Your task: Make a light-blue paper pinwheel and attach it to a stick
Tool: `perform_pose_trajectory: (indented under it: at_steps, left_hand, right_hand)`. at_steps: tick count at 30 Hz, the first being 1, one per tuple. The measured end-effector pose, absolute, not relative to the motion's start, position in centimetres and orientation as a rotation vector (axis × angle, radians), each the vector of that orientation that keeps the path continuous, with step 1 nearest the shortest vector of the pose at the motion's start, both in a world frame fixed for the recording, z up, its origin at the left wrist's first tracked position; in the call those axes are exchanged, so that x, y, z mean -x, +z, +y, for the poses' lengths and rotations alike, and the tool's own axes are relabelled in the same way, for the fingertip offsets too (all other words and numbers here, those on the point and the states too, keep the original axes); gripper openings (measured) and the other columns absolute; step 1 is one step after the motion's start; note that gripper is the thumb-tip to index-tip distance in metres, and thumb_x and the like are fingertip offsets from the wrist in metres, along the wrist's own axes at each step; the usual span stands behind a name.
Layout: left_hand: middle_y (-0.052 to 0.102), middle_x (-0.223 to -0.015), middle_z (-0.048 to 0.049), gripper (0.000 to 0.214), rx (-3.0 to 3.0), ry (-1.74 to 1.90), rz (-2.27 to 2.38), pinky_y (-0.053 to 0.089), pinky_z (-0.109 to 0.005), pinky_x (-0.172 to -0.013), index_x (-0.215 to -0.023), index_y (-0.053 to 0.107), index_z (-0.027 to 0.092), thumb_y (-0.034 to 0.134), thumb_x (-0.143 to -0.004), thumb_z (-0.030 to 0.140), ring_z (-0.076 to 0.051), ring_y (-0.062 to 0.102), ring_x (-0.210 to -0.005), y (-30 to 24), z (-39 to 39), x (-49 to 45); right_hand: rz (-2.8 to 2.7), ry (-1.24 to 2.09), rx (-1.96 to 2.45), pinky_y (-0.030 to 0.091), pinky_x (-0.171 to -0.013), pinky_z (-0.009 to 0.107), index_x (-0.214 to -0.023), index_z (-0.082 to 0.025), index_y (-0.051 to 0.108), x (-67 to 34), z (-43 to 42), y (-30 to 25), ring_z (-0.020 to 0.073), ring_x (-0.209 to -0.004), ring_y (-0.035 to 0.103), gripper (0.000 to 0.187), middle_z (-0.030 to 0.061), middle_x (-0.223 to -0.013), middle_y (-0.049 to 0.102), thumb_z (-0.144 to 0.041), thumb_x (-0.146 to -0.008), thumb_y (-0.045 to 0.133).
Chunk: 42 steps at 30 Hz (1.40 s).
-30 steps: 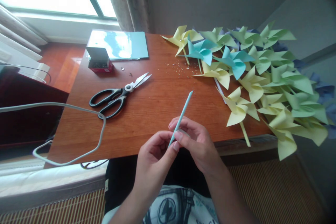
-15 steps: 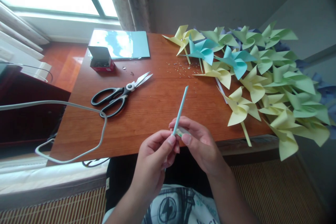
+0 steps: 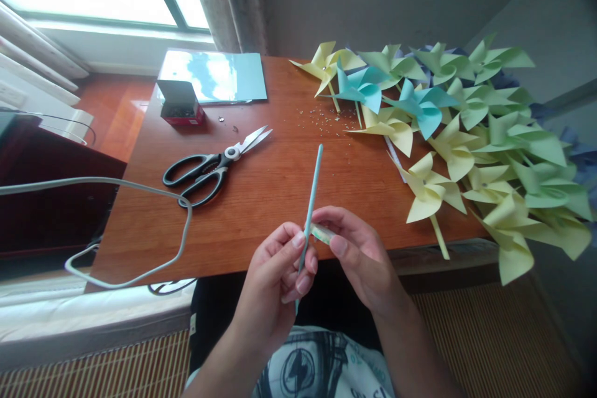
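Note:
A thin light-blue paper stick [image 3: 314,183], seemingly rolled, points up and away from me. My left hand [image 3: 275,273] is closed round its lower part, thumb and fingers pinching it. Between the thumb and fingers of my right hand [image 3: 364,255] is a small roll of clear tape [image 3: 323,234] with green marks on it. The tape's edge lies right beside the stick; whether a strip is stuck to the stick I cannot tell. Both hands are over the table's front edge, close together.
Scissors [image 3: 224,158] lie partly spread on the wooden table [image 3: 261,211], left of the hands. Behind them are a small red box [image 3: 183,113] and blue paper sheets [image 3: 242,78]. Many-coloured paper pinwheels [image 3: 426,186] crowd the right side. A white cable [image 3: 181,236] loops at front left.
The stick has turned more upright and its tip has swung left. My right hand's tape roll now shows more, slightly apart from my left fingers.

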State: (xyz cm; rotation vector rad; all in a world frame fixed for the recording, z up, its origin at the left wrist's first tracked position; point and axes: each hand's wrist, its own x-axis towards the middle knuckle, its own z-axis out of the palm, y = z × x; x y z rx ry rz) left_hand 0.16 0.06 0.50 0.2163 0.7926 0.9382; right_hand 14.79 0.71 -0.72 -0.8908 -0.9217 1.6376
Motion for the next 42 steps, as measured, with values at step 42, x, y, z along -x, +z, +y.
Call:
perform_pose_trajectory:
  at_steps: [42]
  left_hand:
    - [0.065,-0.068,0.0,0.022,-0.264,0.839,0.844,0.02,-0.009,-0.039,-0.088,0.048,0.018,0.068,-0.092,0.028,-0.002,0.044,-0.043,0.8,0.0,-0.8]
  right_hand:
    - [-0.984,1.669,0.96,0.054,-0.057,0.022,-0.09,-0.02,0.076,-15.3,1.6,-0.4,0.007,-0.062,0.057,0.013,0.006,-0.11,0.061,-0.031,-0.092,0.069]
